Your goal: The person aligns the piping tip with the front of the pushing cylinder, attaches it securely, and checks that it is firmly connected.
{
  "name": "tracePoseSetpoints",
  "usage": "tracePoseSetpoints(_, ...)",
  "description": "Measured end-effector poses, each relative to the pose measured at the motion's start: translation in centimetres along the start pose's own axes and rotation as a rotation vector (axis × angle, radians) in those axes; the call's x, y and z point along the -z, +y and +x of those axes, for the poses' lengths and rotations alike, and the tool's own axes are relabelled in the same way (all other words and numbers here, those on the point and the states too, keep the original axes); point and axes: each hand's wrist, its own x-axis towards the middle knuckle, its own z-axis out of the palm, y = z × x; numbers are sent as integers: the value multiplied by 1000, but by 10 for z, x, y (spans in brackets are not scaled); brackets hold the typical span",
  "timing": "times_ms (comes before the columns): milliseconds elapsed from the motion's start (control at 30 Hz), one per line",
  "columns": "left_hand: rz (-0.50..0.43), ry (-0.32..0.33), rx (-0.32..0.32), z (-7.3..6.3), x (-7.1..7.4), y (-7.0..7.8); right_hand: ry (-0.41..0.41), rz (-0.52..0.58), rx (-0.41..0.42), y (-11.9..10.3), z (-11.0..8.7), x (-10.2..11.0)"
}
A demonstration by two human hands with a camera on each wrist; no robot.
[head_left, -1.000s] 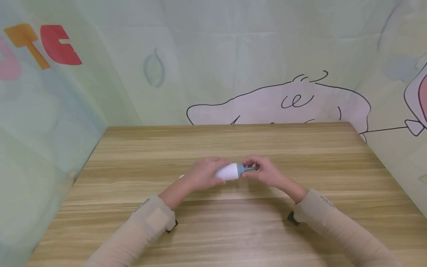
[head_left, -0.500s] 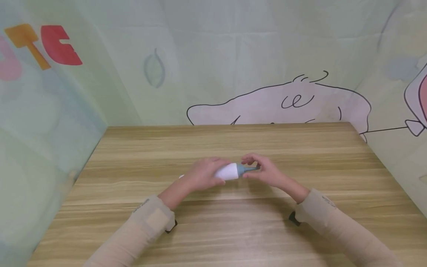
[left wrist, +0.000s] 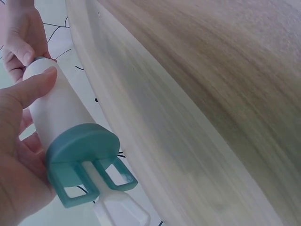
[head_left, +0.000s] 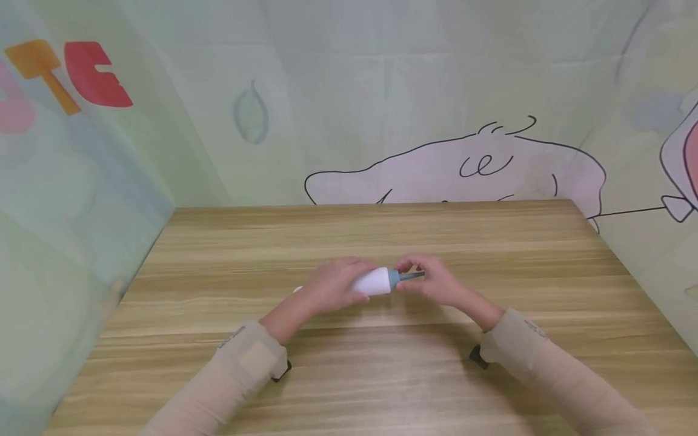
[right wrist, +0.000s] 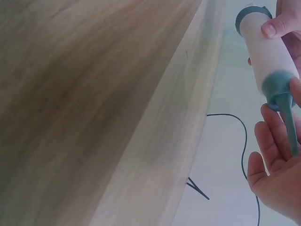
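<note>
A white-barrelled syringe [head_left: 373, 281] lies sideways across the middle of the head view, held over the table. My left hand [head_left: 335, 283] wraps its barrel, thumb along the near side. Teal finger loops [left wrist: 87, 146] and a white plunger handle [left wrist: 117, 207] show at its rear end in the left wrist view. At the front end, my right hand [head_left: 433, 281] has thumb and fingertips on the teal nozzle cap [right wrist: 277, 85]. The long tapered nozzle [right wrist: 289, 125] points into the right palm, between thumb and curled fingers.
A wood-grain table [head_left: 349, 375] spreads under both hands. Behind it hangs a pale printed cloth [head_left: 349, 109] with cartoon drawings, which also covers the left and right sides. Each sleeve has a dark wrist strap [head_left: 480, 357] near the cuff.
Half a second ago the right index finger stood lifted off the nozzle cap; now the fingertips are back on it. The left hand and the syringe stay almost in place.
</note>
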Motion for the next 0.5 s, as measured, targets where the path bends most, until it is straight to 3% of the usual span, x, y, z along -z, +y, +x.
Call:
tracePoseSetpoints(333, 7, 20, -4, 0, 1, 1, -19, 35, -89, -2, -1, 3)
tracePoseSetpoints(500, -6, 15, 17, 0, 0, 0, 9, -26, -37, -3, 0, 3)
